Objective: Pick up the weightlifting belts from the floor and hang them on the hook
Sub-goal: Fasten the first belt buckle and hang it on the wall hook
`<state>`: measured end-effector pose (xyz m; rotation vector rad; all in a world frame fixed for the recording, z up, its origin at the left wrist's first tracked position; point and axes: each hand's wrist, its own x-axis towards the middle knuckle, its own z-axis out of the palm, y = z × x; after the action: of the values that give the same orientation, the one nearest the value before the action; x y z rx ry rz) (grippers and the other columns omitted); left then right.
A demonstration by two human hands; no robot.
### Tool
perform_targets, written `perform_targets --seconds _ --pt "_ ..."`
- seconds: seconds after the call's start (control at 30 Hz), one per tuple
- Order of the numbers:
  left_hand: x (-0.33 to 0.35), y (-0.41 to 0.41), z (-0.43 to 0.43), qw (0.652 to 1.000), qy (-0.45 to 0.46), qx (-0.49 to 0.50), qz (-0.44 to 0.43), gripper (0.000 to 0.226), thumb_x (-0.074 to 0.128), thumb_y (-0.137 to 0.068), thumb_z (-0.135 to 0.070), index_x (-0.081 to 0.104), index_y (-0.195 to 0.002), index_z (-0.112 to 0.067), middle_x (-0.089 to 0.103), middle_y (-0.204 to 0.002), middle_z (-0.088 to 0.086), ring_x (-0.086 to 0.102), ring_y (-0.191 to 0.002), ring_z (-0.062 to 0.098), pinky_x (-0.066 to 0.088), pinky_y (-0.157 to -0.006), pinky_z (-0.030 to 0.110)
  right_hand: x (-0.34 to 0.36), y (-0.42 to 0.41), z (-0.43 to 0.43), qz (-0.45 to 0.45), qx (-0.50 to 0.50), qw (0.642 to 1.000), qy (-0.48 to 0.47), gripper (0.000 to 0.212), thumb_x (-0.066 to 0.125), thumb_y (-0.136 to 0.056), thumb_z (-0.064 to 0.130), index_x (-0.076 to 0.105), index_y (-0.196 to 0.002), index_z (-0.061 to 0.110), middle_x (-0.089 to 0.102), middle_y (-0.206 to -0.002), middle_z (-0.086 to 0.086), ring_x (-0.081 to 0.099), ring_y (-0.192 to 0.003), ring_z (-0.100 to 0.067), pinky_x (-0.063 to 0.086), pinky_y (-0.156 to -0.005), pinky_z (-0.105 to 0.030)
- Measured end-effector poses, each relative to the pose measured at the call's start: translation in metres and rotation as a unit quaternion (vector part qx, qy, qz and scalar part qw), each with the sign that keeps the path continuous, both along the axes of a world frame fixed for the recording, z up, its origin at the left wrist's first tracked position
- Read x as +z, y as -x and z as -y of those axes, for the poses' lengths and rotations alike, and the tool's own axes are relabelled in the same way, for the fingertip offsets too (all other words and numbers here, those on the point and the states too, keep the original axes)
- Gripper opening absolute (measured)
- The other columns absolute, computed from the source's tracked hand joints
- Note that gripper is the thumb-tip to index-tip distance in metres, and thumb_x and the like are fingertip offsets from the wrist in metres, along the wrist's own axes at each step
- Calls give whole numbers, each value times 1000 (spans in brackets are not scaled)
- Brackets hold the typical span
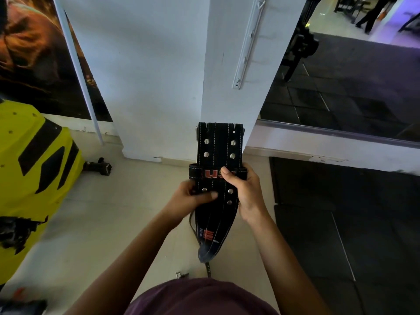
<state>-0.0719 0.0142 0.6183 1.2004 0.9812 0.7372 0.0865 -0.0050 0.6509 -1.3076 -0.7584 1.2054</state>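
Gripping the black studded leather weightlifting belt [217, 155] in both hands, left hand [193, 198] and right hand [244, 192] clenched; next I lift toward the white wall hook rail [248, 42] at one o'clock.

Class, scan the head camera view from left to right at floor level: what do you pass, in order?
Yellow machine housing → small black dumbbell → left hand → black weightlifting belt → right hand → dark rubber floor mat.
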Motion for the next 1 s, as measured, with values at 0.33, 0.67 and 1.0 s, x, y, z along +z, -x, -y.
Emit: perform_targets --seconds 0.33,0.67,1.0 --pt "61 -10 -78 991 -18 94 90 23 60 -91 -19 67 -108 -5 75 -95 8 73 -88 20 57 -76 31 10 12 -22 59 -6 998 -34 19 67 -88 15 66 -107 15 74 -101 -3 73 -92 -13 57 -71 -21" --pt "107 -87 -143 979 -37 159 119 48 40 -96 -49 65 -99 -8 73 -89 11 72 -79 22 58 -71 32 69 -20 -127 14 -138 987 -80 21 52 -97 36 62 -102 18 68 -87 6 68 -75 -2 57 -70 -26" --pt "280 -176 -281 901 -282 303 131 46 36 -96 -48 63 -80 -15 65 -75 7 63 -74 23 54 -78 46 234 -102 -274 173 -143 915 -337 5 48 -99 25 53 -99 24 53 -86 6 51 -77 -12 44 -75 -35"
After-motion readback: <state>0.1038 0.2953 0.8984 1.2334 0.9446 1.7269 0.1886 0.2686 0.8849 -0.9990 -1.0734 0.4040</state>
